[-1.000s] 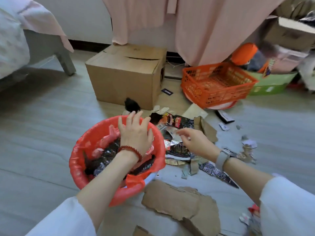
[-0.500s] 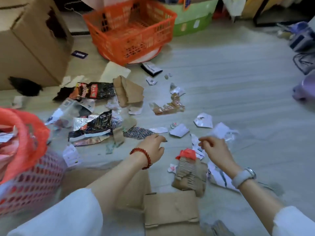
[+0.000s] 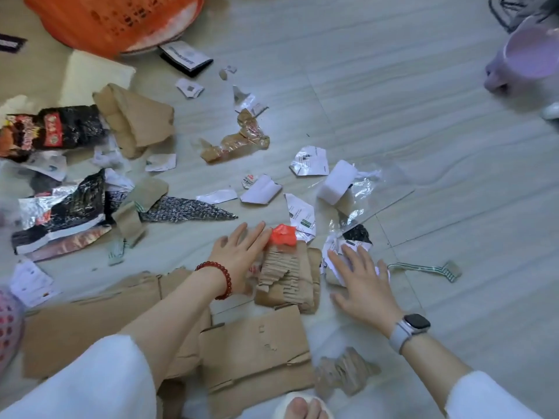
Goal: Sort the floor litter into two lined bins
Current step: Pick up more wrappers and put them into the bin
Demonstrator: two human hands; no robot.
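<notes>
With my left hand (image 3: 242, 255) and right hand (image 3: 361, 279) both spread flat either side of the torn cardboard wad (image 3: 287, 276), I'd scoop inward, gathering it whole.

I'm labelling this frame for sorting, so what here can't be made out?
Head view only:
- Orange basket: cut off by the top edge.
- Pink bin: mostly beyond the left edge, contents unseen.
- Paper scraps: print too small to read.
- White paper under the right hand: partly covered by the hand.
</notes>
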